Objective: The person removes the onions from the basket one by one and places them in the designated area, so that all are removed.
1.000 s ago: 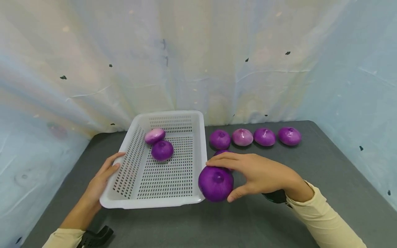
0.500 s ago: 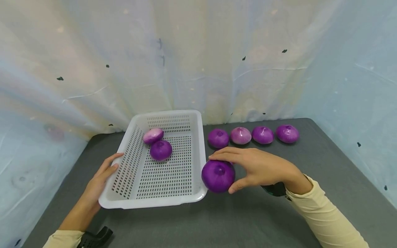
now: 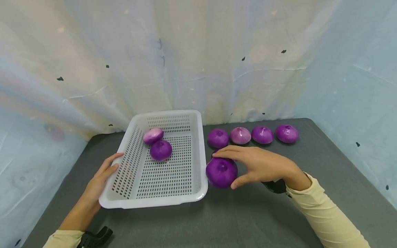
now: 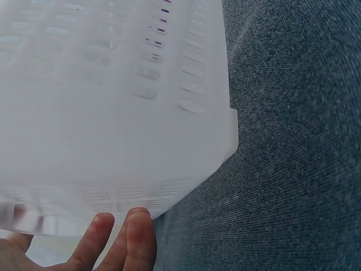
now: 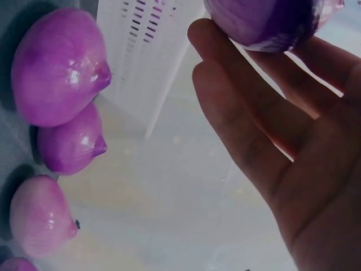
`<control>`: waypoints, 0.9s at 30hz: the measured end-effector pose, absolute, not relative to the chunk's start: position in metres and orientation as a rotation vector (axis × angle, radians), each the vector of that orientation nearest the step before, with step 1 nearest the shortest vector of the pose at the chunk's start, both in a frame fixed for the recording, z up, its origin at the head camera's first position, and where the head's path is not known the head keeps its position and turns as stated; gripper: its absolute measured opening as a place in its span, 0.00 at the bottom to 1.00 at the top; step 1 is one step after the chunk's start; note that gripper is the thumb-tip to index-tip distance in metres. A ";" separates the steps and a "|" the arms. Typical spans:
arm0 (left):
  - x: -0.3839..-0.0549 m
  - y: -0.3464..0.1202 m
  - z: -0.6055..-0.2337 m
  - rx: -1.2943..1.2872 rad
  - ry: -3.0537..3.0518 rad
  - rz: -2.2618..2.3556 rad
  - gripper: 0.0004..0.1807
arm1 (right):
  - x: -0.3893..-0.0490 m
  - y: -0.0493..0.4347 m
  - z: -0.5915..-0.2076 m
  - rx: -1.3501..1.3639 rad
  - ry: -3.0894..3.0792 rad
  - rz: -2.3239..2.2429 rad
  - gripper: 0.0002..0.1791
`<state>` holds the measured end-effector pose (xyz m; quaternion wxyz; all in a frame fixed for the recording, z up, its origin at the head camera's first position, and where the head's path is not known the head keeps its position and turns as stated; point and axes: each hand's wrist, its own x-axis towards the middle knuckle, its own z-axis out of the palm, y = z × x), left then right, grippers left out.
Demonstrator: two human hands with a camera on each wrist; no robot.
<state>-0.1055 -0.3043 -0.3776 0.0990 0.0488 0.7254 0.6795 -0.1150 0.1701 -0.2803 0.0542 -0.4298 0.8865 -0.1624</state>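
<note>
A white perforated plastic basket (image 3: 155, 202) has its left rim gripped by my left hand (image 3: 97, 187). Fingers (image 4: 141, 237) of that hand lie along the outer wall in the left wrist view. Two red onions sit inside: a paler one (image 3: 153, 136) touching a darker one (image 3: 161, 150). My right hand (image 3: 263, 165) holds a large purple onion (image 3: 221, 173) between thumb and fingers, just outside the basket's right rim. The right wrist view shows only part of this onion (image 5: 265, 20), at the top edge.
Several onions stand in a row at the back right, including a pale pink one (image 3: 240, 135) and a purple one (image 3: 286, 133). Another onion (image 5: 59, 68) is mostly hidden behind my right hand in the head view. A plastic sheet (image 3: 198, 62) hangs behind the dark table (image 3: 248, 220).
My right hand has shifted rightward and slightly away from me with the onion, off the basket's right rim. The left hand and basket stay nearly in place.
</note>
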 end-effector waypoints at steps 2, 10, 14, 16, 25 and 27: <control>-0.105 -0.305 -0.378 0.145 2.145 2.011 0.25 | -0.117 0.171 -0.281 -1.296 2.695 -0.492 0.47; -0.105 -0.304 -0.378 0.140 2.153 1.998 0.26 | -0.127 0.179 -0.285 -1.192 2.723 -0.493 0.46; -0.105 -0.303 -0.376 0.136 2.147 1.999 0.26 | -0.132 0.186 -0.287 -1.129 2.721 -0.517 0.47; -0.105 -0.303 -0.376 0.130 2.149 1.995 0.26 | -0.135 0.193 -0.286 -1.095 2.717 -0.532 0.47; -0.105 -0.303 -0.376 0.142 2.161 1.996 0.26 | -0.148 0.226 -0.282 -0.955 2.703 -0.594 0.47; -0.104 -0.303 -0.376 0.154 2.163 1.999 0.25 | -0.152 0.230 -0.284 -0.929 2.711 -0.600 0.47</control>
